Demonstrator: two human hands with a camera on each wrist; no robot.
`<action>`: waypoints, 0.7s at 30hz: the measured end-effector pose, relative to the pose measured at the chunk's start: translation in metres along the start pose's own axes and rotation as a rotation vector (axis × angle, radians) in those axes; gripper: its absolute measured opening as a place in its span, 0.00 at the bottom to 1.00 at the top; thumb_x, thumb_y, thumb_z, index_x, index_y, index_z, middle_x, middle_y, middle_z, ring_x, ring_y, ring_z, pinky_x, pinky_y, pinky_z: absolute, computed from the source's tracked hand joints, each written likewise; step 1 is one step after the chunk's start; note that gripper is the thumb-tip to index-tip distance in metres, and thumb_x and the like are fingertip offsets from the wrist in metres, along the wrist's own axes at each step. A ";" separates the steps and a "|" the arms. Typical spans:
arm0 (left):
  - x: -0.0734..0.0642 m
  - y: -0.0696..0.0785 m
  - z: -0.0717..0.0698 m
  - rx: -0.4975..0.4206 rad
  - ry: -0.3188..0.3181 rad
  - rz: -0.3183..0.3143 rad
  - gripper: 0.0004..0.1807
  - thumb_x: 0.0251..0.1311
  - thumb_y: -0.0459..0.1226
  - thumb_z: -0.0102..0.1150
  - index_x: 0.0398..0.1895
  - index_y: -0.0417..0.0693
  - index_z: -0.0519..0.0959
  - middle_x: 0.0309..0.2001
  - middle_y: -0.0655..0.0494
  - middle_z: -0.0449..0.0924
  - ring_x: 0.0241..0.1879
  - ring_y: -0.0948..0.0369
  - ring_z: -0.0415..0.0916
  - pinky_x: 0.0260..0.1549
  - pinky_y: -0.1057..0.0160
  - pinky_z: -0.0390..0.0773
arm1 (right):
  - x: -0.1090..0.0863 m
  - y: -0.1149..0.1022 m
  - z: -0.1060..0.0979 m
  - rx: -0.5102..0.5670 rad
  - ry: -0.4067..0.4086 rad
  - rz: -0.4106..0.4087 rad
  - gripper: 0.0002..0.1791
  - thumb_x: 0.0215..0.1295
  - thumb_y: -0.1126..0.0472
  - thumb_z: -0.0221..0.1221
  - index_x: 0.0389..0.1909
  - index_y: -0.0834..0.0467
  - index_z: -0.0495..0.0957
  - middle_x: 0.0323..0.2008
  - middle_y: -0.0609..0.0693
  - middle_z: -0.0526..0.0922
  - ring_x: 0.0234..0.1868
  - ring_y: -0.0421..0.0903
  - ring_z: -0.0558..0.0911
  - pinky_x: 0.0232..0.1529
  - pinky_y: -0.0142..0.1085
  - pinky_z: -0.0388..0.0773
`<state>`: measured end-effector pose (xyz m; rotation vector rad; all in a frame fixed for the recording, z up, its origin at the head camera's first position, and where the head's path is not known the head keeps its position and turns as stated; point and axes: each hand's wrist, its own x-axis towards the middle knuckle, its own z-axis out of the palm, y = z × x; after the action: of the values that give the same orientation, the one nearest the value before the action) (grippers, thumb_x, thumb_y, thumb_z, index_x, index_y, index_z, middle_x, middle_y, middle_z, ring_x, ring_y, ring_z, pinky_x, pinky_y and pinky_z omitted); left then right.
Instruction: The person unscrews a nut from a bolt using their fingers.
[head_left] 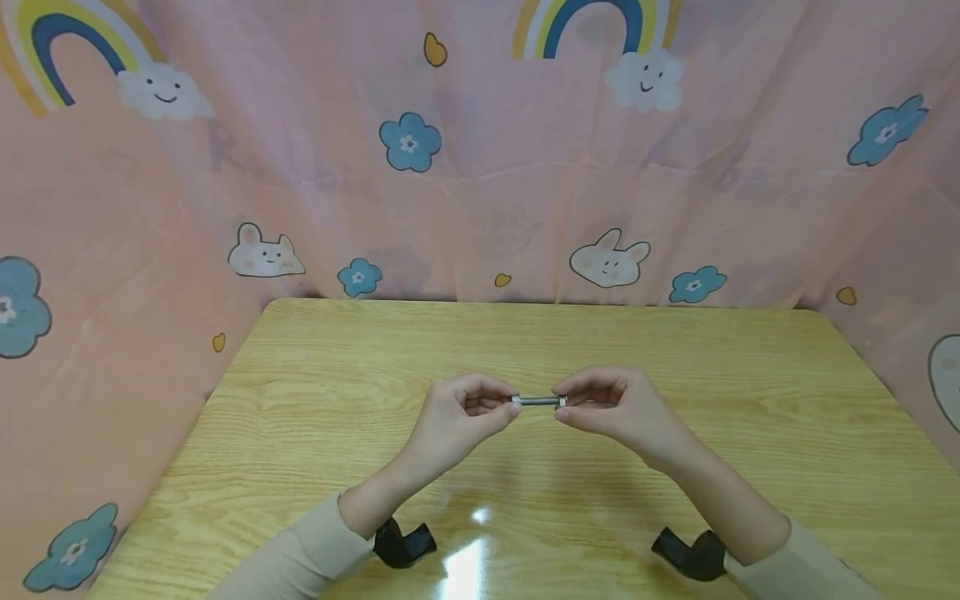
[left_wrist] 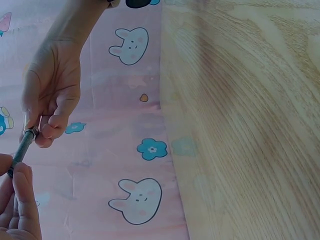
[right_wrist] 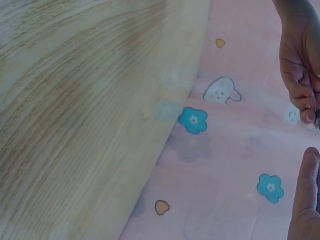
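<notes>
A silver bolt (head_left: 538, 401) is held level between the two hands above the table. My left hand (head_left: 461, 417) pinches its left end between thumb and fingers. At the other end a hex nut (head_left: 562, 402) sits around the bolt, and my right hand (head_left: 618, 408) pinches it with thumb and fingertips. The left wrist view shows the threaded shank (left_wrist: 21, 150) bare between the hands, with the nut (left_wrist: 32, 131) at the right hand's fingertips. In the right wrist view most of the bolt falls outside the frame.
A wood-grain table (head_left: 360, 350) lies below the hands. Behind it and along its sides hangs a pink cloth (head_left: 480, 225) printed with rainbows, rabbits and flowers. Black wrist mounts (head_left: 405, 546) are strapped at both sleeves. Light glares off the table's near part.
</notes>
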<state>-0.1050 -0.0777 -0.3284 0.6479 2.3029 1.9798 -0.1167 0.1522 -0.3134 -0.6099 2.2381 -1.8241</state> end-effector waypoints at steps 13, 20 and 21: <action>0.000 0.000 0.001 -0.003 0.005 -0.001 0.09 0.57 0.32 0.62 0.40 0.37 0.81 0.35 0.48 0.82 0.33 0.61 0.80 0.33 0.64 0.81 | 0.003 0.000 -0.002 0.061 -0.072 0.094 0.17 0.63 0.64 0.58 0.46 0.76 0.74 0.33 0.57 0.83 0.34 0.46 0.84 0.39 0.38 0.82; 0.001 0.000 0.001 -0.003 -0.001 0.006 0.09 0.57 0.32 0.62 0.40 0.36 0.80 0.36 0.47 0.82 0.33 0.61 0.80 0.33 0.64 0.81 | 0.002 0.001 -0.002 0.047 -0.058 0.047 0.16 0.58 0.68 0.62 0.44 0.75 0.75 0.32 0.51 0.83 0.33 0.45 0.83 0.39 0.36 0.81; 0.001 0.000 0.001 -0.003 -0.002 0.007 0.09 0.57 0.32 0.62 0.40 0.36 0.80 0.36 0.47 0.82 0.33 0.61 0.80 0.33 0.64 0.81 | 0.002 0.001 -0.002 0.043 -0.053 0.038 0.15 0.58 0.69 0.62 0.44 0.74 0.76 0.32 0.51 0.83 0.33 0.44 0.83 0.38 0.36 0.81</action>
<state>-0.1053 -0.0769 -0.3282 0.6575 2.2997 1.9840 -0.1194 0.1539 -0.3137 -0.5971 2.1557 -1.8117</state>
